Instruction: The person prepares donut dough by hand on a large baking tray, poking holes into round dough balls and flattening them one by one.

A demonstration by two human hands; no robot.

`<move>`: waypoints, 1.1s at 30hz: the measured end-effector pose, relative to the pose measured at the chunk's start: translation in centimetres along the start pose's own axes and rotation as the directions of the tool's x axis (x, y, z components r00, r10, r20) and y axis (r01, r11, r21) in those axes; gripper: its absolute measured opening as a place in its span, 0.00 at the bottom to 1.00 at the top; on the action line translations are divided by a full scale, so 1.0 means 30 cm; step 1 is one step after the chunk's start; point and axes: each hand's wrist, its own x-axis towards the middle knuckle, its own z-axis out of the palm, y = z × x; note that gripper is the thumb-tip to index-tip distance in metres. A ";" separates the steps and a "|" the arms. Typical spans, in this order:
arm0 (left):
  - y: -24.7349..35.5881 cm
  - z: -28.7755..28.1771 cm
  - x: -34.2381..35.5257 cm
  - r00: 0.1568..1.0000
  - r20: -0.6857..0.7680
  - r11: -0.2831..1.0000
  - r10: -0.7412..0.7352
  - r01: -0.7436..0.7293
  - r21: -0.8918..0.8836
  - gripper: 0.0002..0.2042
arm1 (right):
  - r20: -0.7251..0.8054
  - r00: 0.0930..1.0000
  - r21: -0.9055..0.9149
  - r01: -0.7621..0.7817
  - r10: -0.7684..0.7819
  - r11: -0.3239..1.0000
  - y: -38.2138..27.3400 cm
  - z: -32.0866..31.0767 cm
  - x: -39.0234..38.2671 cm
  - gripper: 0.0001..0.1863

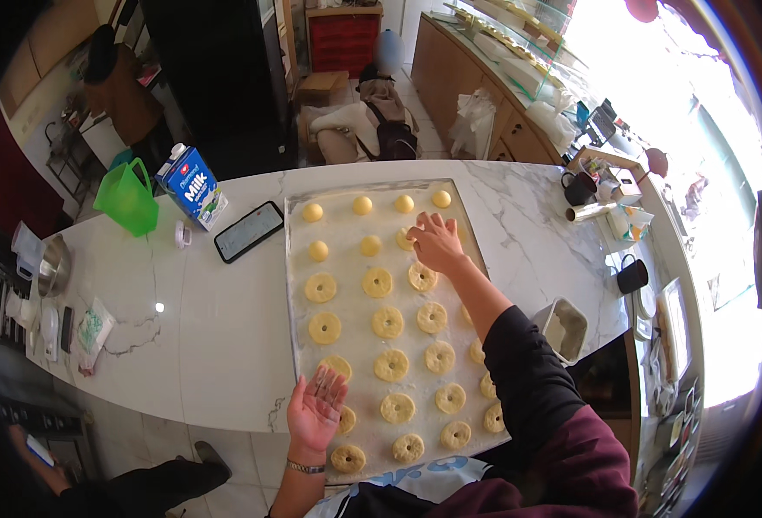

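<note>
A large pale tray (pixel 359 332) on the marble counter holds rows of yellow dough. In its two far rows lie round dough balls (pixel 362 205); the nearer rows hold flattened dough rings (pixel 390 365), each with a small centre hole. My right hand (pixel 440 244) reaches across the second row, palm down, fingers apart and bent, partly covering a dough ball (pixel 405 238). Whatever lies under its palm is hidden. My left hand (pixel 316 413) is palm up above the tray's near left edge, fingers stretched and nothing in it, covering part of a ring.
Left of the tray are a phone (pixel 249 231), a blue milk carton (pixel 193 188), a green jug (pixel 128 198) and a metal bowl (pixel 53 266). An empty rectangular tin (pixel 562 330) stands right, with dark mugs (pixel 632 274) beyond. One person (pixel 372 121) crouches behind the counter; another (pixel 125 91) stands far left.
</note>
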 end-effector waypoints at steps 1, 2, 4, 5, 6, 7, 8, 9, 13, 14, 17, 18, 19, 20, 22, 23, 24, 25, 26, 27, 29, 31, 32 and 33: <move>0.002 0.007 0.003 1.000 -0.019 1.000 0.005 -0.005 0.020 0.20 | 0.004 1.000 0.003 -0.008 0.008 1.000 -0.006 -0.006 0.005 0.11; -0.002 0.016 0.001 0.999 -0.051 1.000 0.011 -0.010 0.026 0.20 | 0.009 1.000 0.006 -0.019 0.019 1.000 -0.012 -0.009 0.002 0.11; -0.016 0.034 -0.009 0.994 -0.111 0.999 0.017 -0.011 0.049 0.20 | 0.042 0.999 0.008 -0.013 0.013 1.000 -0.021 -0.014 -0.005 0.15; -0.020 0.038 -0.007 0.994 -0.106 0.999 0.019 -0.014 0.048 0.20 | 0.039 0.999 -0.062 0.003 0.000 0.998 -0.019 0.011 0.000 0.17; -0.026 0.039 -0.007 0.995 -0.097 0.999 0.014 -0.009 0.050 0.19 | 0.036 0.999 -0.136 0.009 -0.004 0.991 -0.008 0.054 0.011 0.19; -0.027 0.037 -0.009 0.996 -0.092 0.999 0.016 -0.011 0.050 0.19 | 0.039 0.999 -0.206 0.021 -0.013 0.978 -0.015 0.076 0.026 0.21; -0.028 0.043 -0.015 0.997 -0.075 0.996 0.026 -0.020 0.082 0.19 | 0.104 0.994 -0.118 -0.011 0.023 0.993 -0.035 0.054 0.034 0.24; -0.031 0.054 -0.024 0.998 -0.055 0.993 0.034 -0.027 0.114 0.19 | 0.168 0.984 -0.030 -0.050 0.054 0.998 -0.050 0.029 0.038 0.27; -0.059 0.060 -0.021 0.998 0.027 0.951 0.060 -0.065 0.303 0.19 | 0.211 0.978 0.536 -0.105 -0.012 0.837 -0.117 -0.021 -0.056 0.22; -0.080 0.087 -0.018 0.996 0.043 0.917 0.082 -0.092 0.387 0.19 | 0.164 0.981 0.639 -0.022 -0.108 0.769 -0.151 -0.020 -0.121 0.20; -0.142 0.171 -0.020 0.985 0.083 0.818 0.148 -0.169 0.549 0.19 | 0.049 0.977 0.760 0.099 -0.209 0.642 -0.329 -0.098 -0.389 0.14; -0.169 0.195 -0.013 0.984 0.097 0.807 0.148 -0.177 0.563 0.19 | -0.013 0.981 0.742 0.138 -0.192 0.656 -0.359 -0.100 -0.476 0.14; -0.190 0.212 -0.013 0.982 0.108 0.796 0.154 -0.188 0.576 0.19 | -0.076 0.980 0.724 0.180 -0.182 0.666 -0.384 -0.105 -0.539 0.14; -0.204 0.219 -0.014 0.982 0.093 0.799 0.163 -0.187 0.571 0.17 | -0.127 0.981 0.688 0.196 -0.150 0.699 -0.400 -0.127 -0.575 0.14; -0.223 0.226 -0.015 0.982 0.057 0.808 0.179 -0.179 0.561 0.13 | -0.226 0.970 0.613 0.213 -0.090 0.761 -0.423 -0.168 -0.633 0.15; -0.235 0.231 -0.012 0.983 0.062 0.805 0.174 -0.178 0.566 0.12 | -0.257 0.961 0.584 0.235 -0.097 0.777 -0.419 -0.187 -0.648 0.16; -0.247 0.240 -0.005 0.983 0.067 0.802 0.171 -0.179 0.570 0.11 | -0.288 0.952 0.555 0.257 -0.108 0.791 -0.411 -0.210 -0.654 0.16; -0.257 0.241 0.000 0.983 0.069 0.797 0.169 -0.178 0.577 0.10 | -0.317 0.941 0.529 0.277 -0.116 0.802 -0.406 -0.225 -0.664 0.17; -0.268 0.240 0.003 0.980 0.095 0.773 0.176 -0.198 0.603 0.10 | -0.317 0.939 0.496 0.286 -0.135 0.820 -0.403 -0.241 -0.679 0.17; -0.278 0.237 0.004 0.976 0.122 0.747 0.183 -0.219 0.627 0.09 | -0.317 0.936 0.462 0.295 -0.155 0.837 -0.401 -0.257 -0.694 0.18; -0.303 0.232 0.010 0.961 0.169 0.718 0.219 -0.276 0.639 0.08 | -0.320 0.933 0.383 0.287 -0.165 0.878 -0.396 -0.267 -0.720 0.18; -0.326 0.224 0.010 0.940 0.194 0.705 0.279 -0.338 0.623 0.08 | -0.324 0.936 0.305 0.243 -0.139 0.921 -0.397 -0.272 -0.744 0.18; -0.334 0.226 0.010 0.949 0.175 0.719 0.261 -0.312 0.621 0.09 | -0.325 0.939 0.337 0.225 -0.112 0.914 -0.401 -0.279 -0.755 0.18; -0.338 0.234 0.013 0.958 0.156 0.733 0.242 -0.285 0.618 0.09 | -0.324 0.942 0.369 0.207 -0.084 0.906 -0.404 -0.290 -0.763 0.17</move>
